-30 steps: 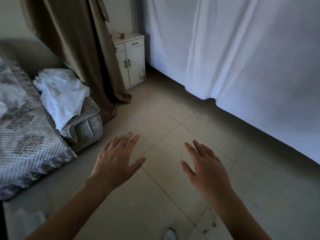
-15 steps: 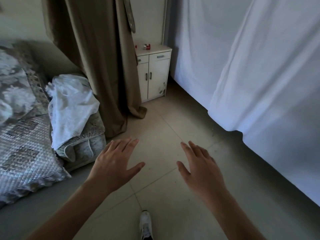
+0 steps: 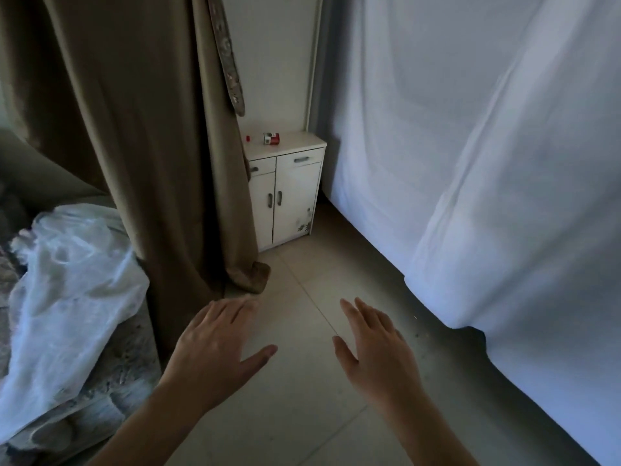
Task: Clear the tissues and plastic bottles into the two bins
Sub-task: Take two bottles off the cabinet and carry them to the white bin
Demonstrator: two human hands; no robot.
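A white sheet fills the right half of the frame, draped down almost to the floor, probably as a cover for whatever bulky thing stands behind it. A brown curtain hangs through the upper left and middle, its hem bunched on the tiled floor, with a patterned tie-back strap dangling loose beside it rather than gathering it. At the lower left, a thin white cloth lies crumpled over the edge of a quilted bed, likely tossed there. A small white cabinet sits in the corner at upper centre, tucked between curtain and sheet, and on its top rests a small red-and-white can lying on its side with a tiny red object near it; the can carries a label, but its writing is too small to read. No other writing or brand shows. At lower centre the left hand and the right hand hover palm-down above the floor, apart from each other, fingers straight and spread, holding nothing, seemingly kept forward while the person looks around. No tissues, plastic bottles or bins appear anywhere in this view, so the task's things must lie outside the frame and the work seems not yet begun.
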